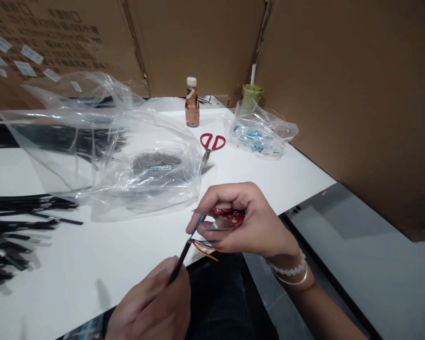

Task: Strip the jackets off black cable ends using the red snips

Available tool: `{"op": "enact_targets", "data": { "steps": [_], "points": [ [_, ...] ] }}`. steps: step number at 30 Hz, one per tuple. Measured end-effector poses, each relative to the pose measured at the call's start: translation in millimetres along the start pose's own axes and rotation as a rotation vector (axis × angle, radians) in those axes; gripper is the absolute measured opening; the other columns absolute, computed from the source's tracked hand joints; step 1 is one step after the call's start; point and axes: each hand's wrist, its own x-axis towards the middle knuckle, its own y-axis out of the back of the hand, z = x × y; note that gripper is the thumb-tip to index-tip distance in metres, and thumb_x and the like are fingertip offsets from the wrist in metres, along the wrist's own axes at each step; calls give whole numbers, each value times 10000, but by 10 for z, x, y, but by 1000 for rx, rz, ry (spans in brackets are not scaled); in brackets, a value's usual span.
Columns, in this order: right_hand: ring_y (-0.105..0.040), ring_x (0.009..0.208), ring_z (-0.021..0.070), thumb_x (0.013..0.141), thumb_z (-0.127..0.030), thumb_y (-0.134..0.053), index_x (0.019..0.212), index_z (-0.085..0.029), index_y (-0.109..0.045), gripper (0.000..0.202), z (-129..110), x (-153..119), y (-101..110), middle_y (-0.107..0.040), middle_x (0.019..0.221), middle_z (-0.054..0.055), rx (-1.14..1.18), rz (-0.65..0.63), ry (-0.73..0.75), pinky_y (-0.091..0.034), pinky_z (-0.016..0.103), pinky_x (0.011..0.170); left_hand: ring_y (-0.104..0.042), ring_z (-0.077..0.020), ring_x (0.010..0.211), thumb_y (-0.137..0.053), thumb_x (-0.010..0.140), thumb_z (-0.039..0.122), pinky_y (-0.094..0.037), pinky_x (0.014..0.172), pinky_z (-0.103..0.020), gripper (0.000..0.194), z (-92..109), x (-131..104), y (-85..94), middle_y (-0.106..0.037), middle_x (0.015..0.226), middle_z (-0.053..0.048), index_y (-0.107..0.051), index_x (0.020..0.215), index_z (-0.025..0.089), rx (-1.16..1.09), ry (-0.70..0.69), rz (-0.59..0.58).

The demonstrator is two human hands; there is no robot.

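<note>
Near the table's front edge, my left hand (156, 300) is closed round a black cable (180, 265). Thin coloured wires (205, 250), among them red, yellow and blue ones, fan out of the cable's upper end. Just above and to the right, my right hand (233, 219) has its fingers curled round a small tool with red handles (233, 216) and a metal part. A blue wire (197, 226) runs from the cable end up to the thumb and index finger of that hand.
Bundles of black cables (14, 236) lie at the left. A large clear bag (145, 184) holds dark small pieces. Red-handled scissors (212, 142), a bottle (192, 104), a green cup (252, 94) and a bag with blue pieces (260, 137) stand or lie behind. Cardboard (198, 47) borders the table.
</note>
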Motion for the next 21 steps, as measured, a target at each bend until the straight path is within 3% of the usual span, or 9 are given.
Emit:
{"op": "enact_targets", "data": {
  "steps": [4,10,15,18,21],
  "points": [
    [-524,602,38,637,50,-697,797,-144,-609,266,14,-10,16,-590,681,-49,24,-9,-9,-438,104,558,-52,11,170,-506,924,194,-85,213,-112,696,0,-13,48,-66,198,91,-195,302,217,68,-32,81],
    [-577,638,26,698,24,-697,775,-143,-587,214,-14,23,26,-650,768,-28,117,-31,-77,-489,104,640,-104,-6,292,-779,726,450,-286,366,-137,504,-21,-79,89,-105,289,126,-483,419,182,550,-162,578],
    [-571,592,34,747,-36,-706,725,-142,-565,177,-36,36,44,-635,701,-31,161,-71,-100,-514,129,632,-76,-10,321,-644,748,661,-216,401,-190,575,-64,-103,-7,-207,297,101,-548,458,173,928,-206,799],
    [-553,585,21,754,-35,-707,732,-134,-582,160,-34,39,67,-637,721,-32,162,-81,-108,-497,108,605,-101,-20,331,-527,809,691,-187,434,-202,600,-100,-92,-59,-242,300,87,-580,505,176,1162,-246,869],
    [-529,558,11,734,-4,-710,733,-127,-603,163,-40,42,86,-620,686,-48,163,-93,-115,-487,96,590,-139,-42,355,-500,807,699,-170,436,-209,602,-171,-49,-119,-245,311,76,-571,508,182,1315,-320,1021]
  ]
}}
